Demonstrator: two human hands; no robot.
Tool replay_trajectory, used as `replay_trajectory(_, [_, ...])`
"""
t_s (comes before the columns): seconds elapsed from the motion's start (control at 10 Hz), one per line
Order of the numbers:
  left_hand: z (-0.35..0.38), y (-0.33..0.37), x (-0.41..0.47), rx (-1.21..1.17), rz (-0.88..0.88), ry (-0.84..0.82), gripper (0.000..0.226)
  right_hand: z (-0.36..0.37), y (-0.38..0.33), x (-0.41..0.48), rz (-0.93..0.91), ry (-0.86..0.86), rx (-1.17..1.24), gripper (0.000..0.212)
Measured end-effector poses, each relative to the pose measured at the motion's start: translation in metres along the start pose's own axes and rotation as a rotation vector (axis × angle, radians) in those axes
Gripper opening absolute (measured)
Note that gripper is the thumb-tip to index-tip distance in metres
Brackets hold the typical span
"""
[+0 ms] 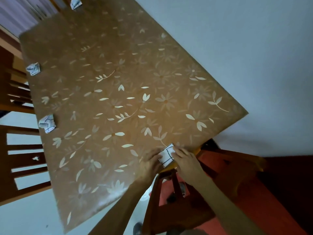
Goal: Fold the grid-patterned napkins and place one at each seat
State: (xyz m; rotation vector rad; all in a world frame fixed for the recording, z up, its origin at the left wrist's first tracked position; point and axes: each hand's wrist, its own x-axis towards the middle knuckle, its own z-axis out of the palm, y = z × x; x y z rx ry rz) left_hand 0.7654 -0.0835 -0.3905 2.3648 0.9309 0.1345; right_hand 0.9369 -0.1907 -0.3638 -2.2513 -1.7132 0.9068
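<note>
I count 4 grid-patterned napkins on the table (128, 53): the far-left napkin (33, 69) and lower-left napkin (48, 123) lie folded at its left edge, the top napkin (76, 3) is cut by the frame, and the near napkin (166, 155) sits at the right edge. The left hand (150, 164) touches it, too blurred for me to tell its grip; the right hand (184, 160) presses it, fingers flat.

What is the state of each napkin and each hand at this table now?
Near napkin: folded, flat at the table edge, between both hands.
Left hand: touches its left side; grip unclear.
Right hand: fingers straight, on its right side.
Far napkin: folded, lying free.
Upper left napkin: folded, lying free.
Lower left napkin: folded, lying free.
</note>
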Motion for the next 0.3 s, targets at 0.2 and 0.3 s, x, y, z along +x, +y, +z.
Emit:
replay_trajectory(0.2, [-0.022,0.018,0.004,0.066,-0.002,-0.047,0.03,-0.015,-0.013,-0.009,0.018,0.083,0.099,0.053])
replay_trajectory(0.3, [-0.04,0.027,0.002,0.078,0.028,-0.068,0.032,-0.023,-0.025,-0.017,0.043,0.144,0.093,0.05])
